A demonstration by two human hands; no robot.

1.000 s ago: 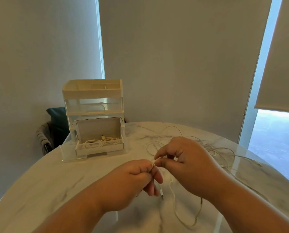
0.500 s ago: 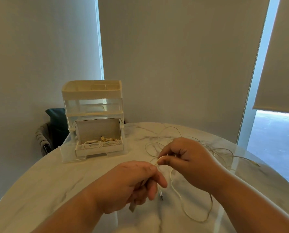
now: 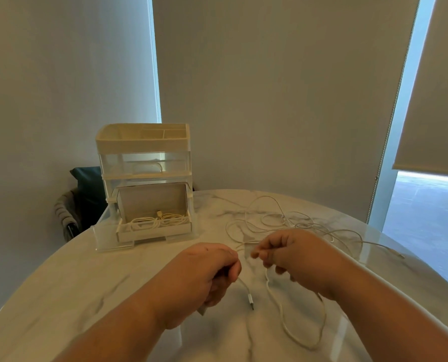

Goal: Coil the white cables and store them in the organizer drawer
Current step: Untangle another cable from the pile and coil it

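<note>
While one coiled cable [image 3: 156, 220] is lying in the drawer [image 3: 152, 232], the left hand [image 3: 204, 278] is clutching and the right hand [image 3: 296, 257] pinching the loose cable [image 3: 250, 299] (barely wound).

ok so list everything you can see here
organizer: one, cream and clear, table's far left
drawer: one, cream, pulled open at organizer's bottom
coiled cable: one bundle, white, in the drawer
loose cables: count unclear, white, tangled on table beyond the hands
table: one, white marble, round
chair: one, dark, behind table at left
left hand: grips a loose cable near its plug end
right hand: pinches a loose cable
</note>
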